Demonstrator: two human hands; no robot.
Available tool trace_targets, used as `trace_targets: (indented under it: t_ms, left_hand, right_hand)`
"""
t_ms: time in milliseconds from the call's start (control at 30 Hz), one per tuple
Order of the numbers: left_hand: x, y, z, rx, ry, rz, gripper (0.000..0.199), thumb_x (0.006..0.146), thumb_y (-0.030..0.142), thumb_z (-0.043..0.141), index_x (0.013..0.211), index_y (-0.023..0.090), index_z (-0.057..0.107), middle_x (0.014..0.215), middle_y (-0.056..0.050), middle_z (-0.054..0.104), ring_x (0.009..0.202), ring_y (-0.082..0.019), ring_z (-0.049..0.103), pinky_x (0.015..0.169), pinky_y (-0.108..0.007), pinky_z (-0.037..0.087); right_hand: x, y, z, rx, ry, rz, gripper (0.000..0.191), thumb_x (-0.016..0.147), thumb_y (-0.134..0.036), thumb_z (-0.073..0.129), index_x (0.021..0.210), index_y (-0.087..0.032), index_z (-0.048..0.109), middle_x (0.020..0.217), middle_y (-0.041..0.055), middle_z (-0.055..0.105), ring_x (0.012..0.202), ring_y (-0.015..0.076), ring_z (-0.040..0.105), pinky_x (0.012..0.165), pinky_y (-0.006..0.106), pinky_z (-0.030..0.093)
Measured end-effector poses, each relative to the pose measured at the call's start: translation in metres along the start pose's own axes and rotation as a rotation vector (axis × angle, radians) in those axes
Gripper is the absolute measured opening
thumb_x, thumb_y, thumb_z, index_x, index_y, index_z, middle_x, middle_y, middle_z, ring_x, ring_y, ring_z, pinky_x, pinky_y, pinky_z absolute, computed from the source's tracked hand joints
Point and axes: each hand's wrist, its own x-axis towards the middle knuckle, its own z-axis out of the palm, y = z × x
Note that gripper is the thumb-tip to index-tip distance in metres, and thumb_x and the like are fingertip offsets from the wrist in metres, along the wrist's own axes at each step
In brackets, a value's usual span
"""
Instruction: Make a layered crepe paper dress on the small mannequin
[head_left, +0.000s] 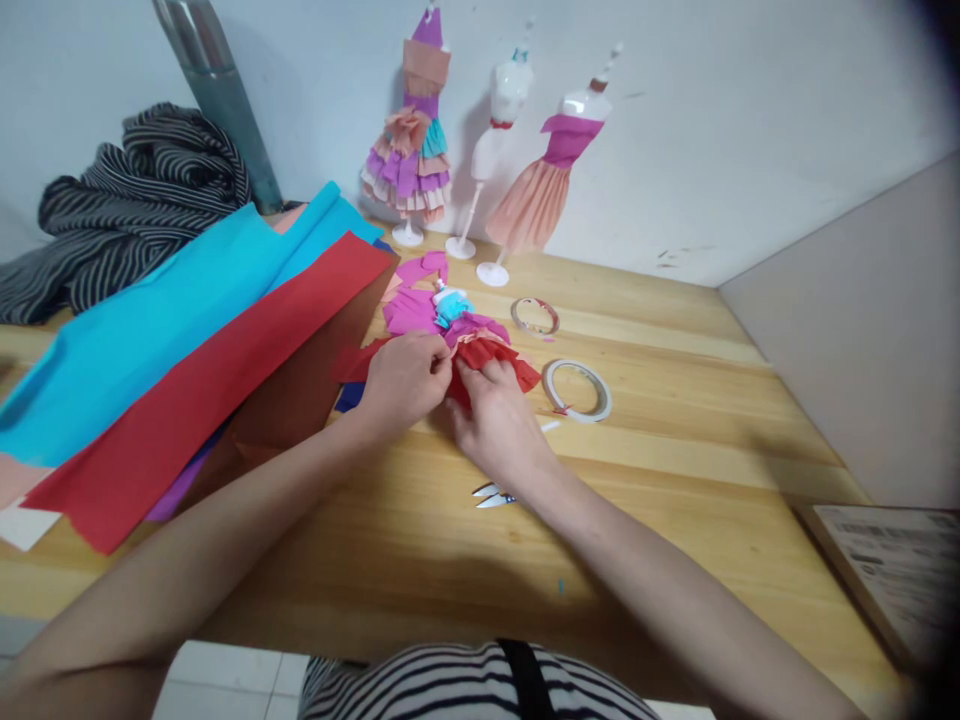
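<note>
A small mannequin dressed in turquoise paper (453,309) lies on the wooden table, with magenta paper and a ruffled red paper skirt (484,352) below its top. My left hand (409,383) is closed in a pinch at the skirt's left side, by the waist. Across the red skirt lie the fingers of my right hand (499,410), pressing it from the front. Magenta paper scraps (411,312) are beside the mannequin. Small scissors (493,495) lie partly under my right wrist.
Two tape rolls (577,390) (535,316) lie right of the hands. Long turquoise (172,300) and red paper sheets (225,390) cover the left side. Three mannequins on stands (493,272) line the wall. A bottle (232,115), striped cloth (150,200) and box (892,570) stand further out.
</note>
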Motion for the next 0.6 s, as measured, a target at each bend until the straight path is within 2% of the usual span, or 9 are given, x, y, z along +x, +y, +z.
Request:
trace_targets:
  t_ms: [167, 300, 467, 600]
  left_hand:
    - [0.0005, 0.0006, -0.0004, -0.172, -0.009, -0.077, 0.016, 0.079, 0.017, 0.053, 0.066, 0.019, 0.062, 0.061, 0.000, 0.060, 0.060, -0.014, 0.051, 0.060, -0.025, 0.033]
    - [-0.0002, 0.0014, 0.0009, -0.205, -0.008, -0.074, 0.014, 0.079, 0.015, 0.054, 0.067, 0.019, 0.061, 0.061, 0.001, 0.060, 0.059, -0.013, 0.051, 0.060, -0.025, 0.034]
    - [-0.0038, -0.0016, 0.0040, 0.003, 0.018, 0.064, 0.018, 0.084, 0.016, 0.048, 0.070, 0.019, 0.059, 0.079, -0.005, 0.064, 0.074, -0.016, 0.056, 0.067, -0.027, 0.038]
    - [-0.0080, -0.0040, 0.0062, 0.101, -0.020, 0.248, 0.023, 0.087, 0.014, 0.038, 0.076, 0.017, 0.058, 0.096, -0.009, 0.065, 0.085, -0.018, 0.058, 0.072, -0.028, 0.041]
  right_hand:
    - [-0.0013, 0.0035, 0.0037, 0.075, 0.063, -0.024, 0.039, 0.080, -0.017, 0.052, 0.116, -0.008, 0.062, 0.107, 0.0193, 0.060, 0.105, 0.0351, 0.050, 0.090, 0.053, 0.045]
    - [-0.0019, 0.0049, 0.0034, 0.049, 0.048, -0.037, 0.041, 0.080, -0.013, 0.050, 0.119, -0.005, 0.059, 0.110, 0.0206, 0.060, 0.108, 0.0347, 0.049, 0.096, 0.052, 0.042]
    - [0.0002, 0.0049, 0.0029, 0.031, 0.049, -0.075, 0.034, 0.083, -0.011, 0.046, 0.112, -0.007, 0.062, 0.110, 0.0211, 0.061, 0.107, 0.0335, 0.049, 0.093, 0.050, 0.043]
    - [0.0018, 0.0065, 0.0059, 0.036, -0.005, -0.095, 0.025, 0.081, -0.008, 0.045, 0.096, -0.009, 0.065, 0.098, 0.0182, 0.064, 0.094, 0.0286, 0.054, 0.087, 0.044, 0.045]
